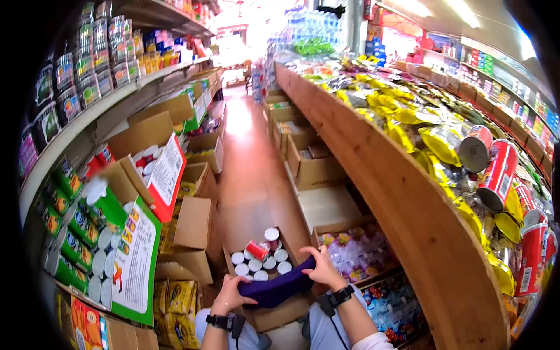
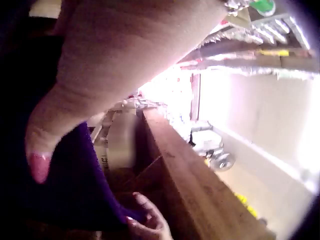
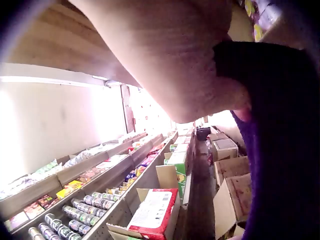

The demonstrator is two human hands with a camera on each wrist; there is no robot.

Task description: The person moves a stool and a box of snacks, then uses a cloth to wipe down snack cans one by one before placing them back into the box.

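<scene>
A dark purple cloth (image 1: pixel 276 291) is stretched between both hands, low in the head view. My left hand (image 1: pixel 229 294) pinches its left end, and my right hand (image 1: pixel 321 269) grips its right end. Just beyond the cloth, an open carton (image 1: pixel 227 256) on the floor holds several cans with pale lids and a red can (image 1: pixel 256 251) lying on its side. In the left wrist view the thumb of my left hand (image 2: pixel 115 60) lies over the cloth (image 2: pixel 95 185). The right wrist view shows my right hand (image 3: pixel 175 65) against the cloth (image 3: pixel 282 140).
Shelves with green cans (image 1: pixel 79 224) and open cartons line the left. A wooden ledge (image 1: pixel 373 169) runs along the right, bearing yellow packets (image 1: pixel 440 143) and red cans (image 1: pixel 500 169). More cartons (image 1: pixel 315 166) stand below it. The aisle floor (image 1: pixel 248 169) stretches ahead between them.
</scene>
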